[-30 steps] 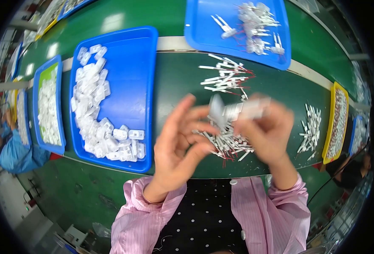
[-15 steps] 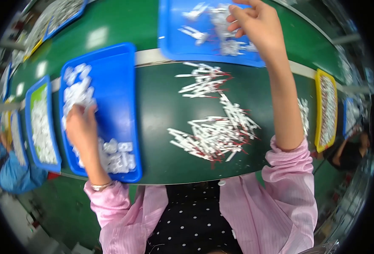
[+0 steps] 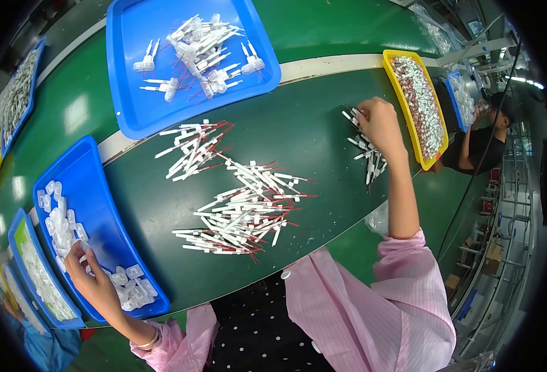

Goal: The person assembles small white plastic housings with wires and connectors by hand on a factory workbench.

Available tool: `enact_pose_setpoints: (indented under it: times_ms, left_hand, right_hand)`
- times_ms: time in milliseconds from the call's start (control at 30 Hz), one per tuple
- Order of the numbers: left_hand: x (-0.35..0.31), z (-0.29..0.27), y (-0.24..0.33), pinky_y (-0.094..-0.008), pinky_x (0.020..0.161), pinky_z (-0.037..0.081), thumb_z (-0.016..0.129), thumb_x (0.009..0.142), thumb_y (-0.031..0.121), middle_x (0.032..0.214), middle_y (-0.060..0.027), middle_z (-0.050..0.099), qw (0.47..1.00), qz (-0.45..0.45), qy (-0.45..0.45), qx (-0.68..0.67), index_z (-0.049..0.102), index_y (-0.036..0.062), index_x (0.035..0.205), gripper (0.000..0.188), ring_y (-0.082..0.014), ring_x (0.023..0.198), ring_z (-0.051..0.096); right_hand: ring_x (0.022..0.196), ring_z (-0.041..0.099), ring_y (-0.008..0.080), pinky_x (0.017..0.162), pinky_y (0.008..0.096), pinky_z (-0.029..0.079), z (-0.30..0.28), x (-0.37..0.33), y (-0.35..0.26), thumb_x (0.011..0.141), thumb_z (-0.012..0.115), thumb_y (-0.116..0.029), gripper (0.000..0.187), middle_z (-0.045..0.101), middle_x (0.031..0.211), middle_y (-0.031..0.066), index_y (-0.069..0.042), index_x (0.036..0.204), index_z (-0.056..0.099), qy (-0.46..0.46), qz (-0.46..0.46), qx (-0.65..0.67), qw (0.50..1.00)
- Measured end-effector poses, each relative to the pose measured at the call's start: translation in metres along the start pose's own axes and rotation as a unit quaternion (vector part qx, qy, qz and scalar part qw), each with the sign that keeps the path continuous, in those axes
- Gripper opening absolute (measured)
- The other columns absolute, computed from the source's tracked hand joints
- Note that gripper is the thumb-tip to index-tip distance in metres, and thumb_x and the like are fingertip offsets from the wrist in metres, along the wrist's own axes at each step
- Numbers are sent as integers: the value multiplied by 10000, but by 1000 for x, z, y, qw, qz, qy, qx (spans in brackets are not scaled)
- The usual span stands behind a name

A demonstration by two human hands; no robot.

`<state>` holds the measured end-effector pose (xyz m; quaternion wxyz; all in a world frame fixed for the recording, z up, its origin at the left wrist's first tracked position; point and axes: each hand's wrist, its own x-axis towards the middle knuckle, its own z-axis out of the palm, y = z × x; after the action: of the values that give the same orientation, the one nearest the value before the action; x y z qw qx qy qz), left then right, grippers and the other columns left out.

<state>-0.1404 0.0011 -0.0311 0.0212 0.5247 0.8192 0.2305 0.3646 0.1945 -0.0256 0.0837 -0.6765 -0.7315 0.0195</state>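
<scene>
My left hand [image 3: 87, 279] reaches into a long blue tray [image 3: 109, 208] at the left. Its thumb and fingers are curled round a clear plastic piece among a heap of clear plastic housings [image 3: 61, 223]. Far to the right, my right hand [image 3: 380, 124] is bent over a small pile of white sticks with black wires [image 3: 371, 162]. Its fingertips pinch the end of one white stick; the palm hides part of the grip. Between my hands lies a large pile of white sticks with red wires [image 3: 248, 208], and a smaller group [image 3: 193, 149] lies beyond it.
A blue tray [image 3: 127, 102] at the back holds clear housings fitted with white sticks and red wires. At the right stands a yellow tray [image 3: 423, 162] full of small parts. A green-lined tray [image 3: 19, 232] is at far left. A person in black [image 3: 487, 149] sits beyond.
My right hand has left the back blue tray and come down to the black-wired pile at the right. The view has turned rightward. My left hand stays in the left tray.
</scene>
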Motion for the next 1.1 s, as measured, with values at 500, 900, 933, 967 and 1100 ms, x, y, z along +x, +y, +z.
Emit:
enact_pose_setpoints:
  times_ms: [500, 900, 933, 967, 1100]
  left_hand:
    - [-46, 3, 135, -213, 460, 429, 484, 913, 149, 962, -192, 590, 724, -115, -145, -664, 450, -51, 1195, 347, -182, 646, 588]
    - [-52, 11, 149, -242, 448, 455, 523, 890, 120, 1019, -230, 564, 469, -151, -266, -829, 402, -69, 1244, 419, -224, 734, 597]
    - [-53, 11, 147, -242, 448, 455, 523, 890, 120, 1019, -230, 564, 471, -154, -263, -828, 402, -69, 1244, 419, -224, 734, 597]
    - [-53, 11, 146, -245, 448, 450, 520, 889, 114, 1015, -228, 567, 466, -142, -260, -834, 411, -65, 1235, 404, -220, 730, 593]
    - [-54, 10, 143, -246, 445, 442, 508, 887, 94, 1007, -226, 562, 482, -112, -247, -833, 439, -55, 1200, 353, -211, 720, 584]
  right_hand:
    - [571, 548, 61, 501, 206, 433, -38, -13, -82, 778, 649, -39, 85, 595, 660, 30, 22, 808, 598, 25, 13, 490, 871]
    - [629, 609, 181, 528, 234, 469, -57, -82, -177, 675, 644, 134, 175, 607, 798, 196, 110, 847, 623, -155, -97, 768, 614]
    - [629, 609, 181, 528, 234, 469, -58, -85, -179, 675, 644, 134, 175, 607, 798, 196, 110, 847, 623, -159, -97, 770, 611]
    - [621, 613, 180, 524, 231, 471, -58, -87, -180, 668, 655, 125, 183, 616, 776, 191, 106, 848, 627, -121, -125, 725, 667]
    - [576, 616, 170, 500, 214, 457, -65, -90, -182, 635, 697, 89, 191, 634, 710, 172, 86, 820, 649, -80, -169, 647, 739]
